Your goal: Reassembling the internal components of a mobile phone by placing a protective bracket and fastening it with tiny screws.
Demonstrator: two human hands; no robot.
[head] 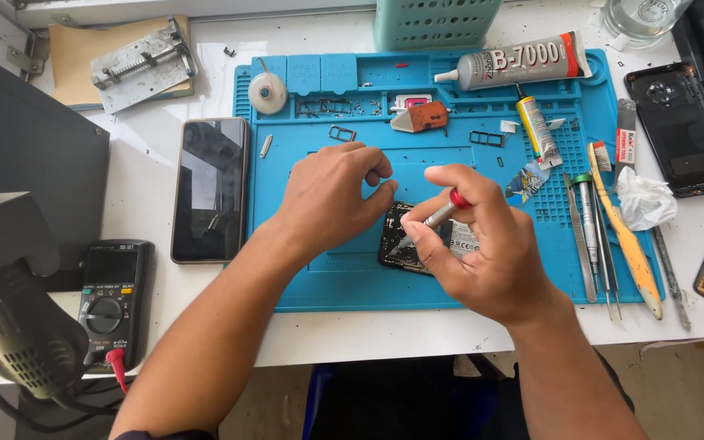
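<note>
An opened black phone body [394, 244] lies near the front of the blue work mat [319, 277], mostly hidden by my hands. My right hand [482, 253] grips a small silver screwdriver with a red cap [442, 213], its tip pointing down at the phone's left part. My left hand [332, 195] hovers over the phone's upper left corner, fingers curled, thumb and forefinger close together; whether it pinches something tiny is not visible.
A dark phone screen [209, 189] lies left of the mat. A multimeter [114, 300] and a hot-air tool [18, 326] sit at the left. Glue tubes [523, 62], tweezers [587, 236], a brush [625, 236] and a black back cover [682, 129] are on the right.
</note>
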